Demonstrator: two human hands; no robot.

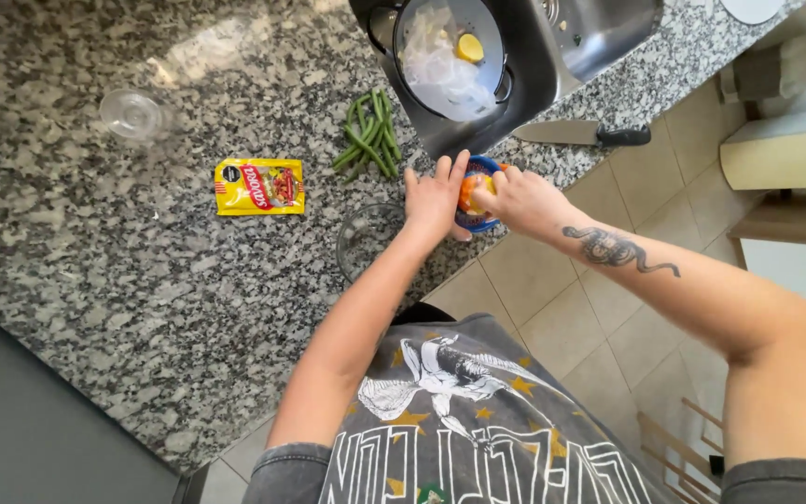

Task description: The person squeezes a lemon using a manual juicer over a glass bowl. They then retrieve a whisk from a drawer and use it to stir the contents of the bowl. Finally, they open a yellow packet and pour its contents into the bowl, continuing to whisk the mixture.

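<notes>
A small blue bowl sits at the edge of a speckled granite counter. My left hand rests against its left side, fingers spread along the rim. My right hand grips an orange piece of food over the bowl; what kind of food it is I cannot tell. Both forearms reach in from the lower right, the right one tattooed.
A bunch of green beans lies beside the sink. A dark pan with a yellow slice sits in it. A knife lies right of the bowl. Also on the counter: a yellow sachet, a clear glass bowl, a glass.
</notes>
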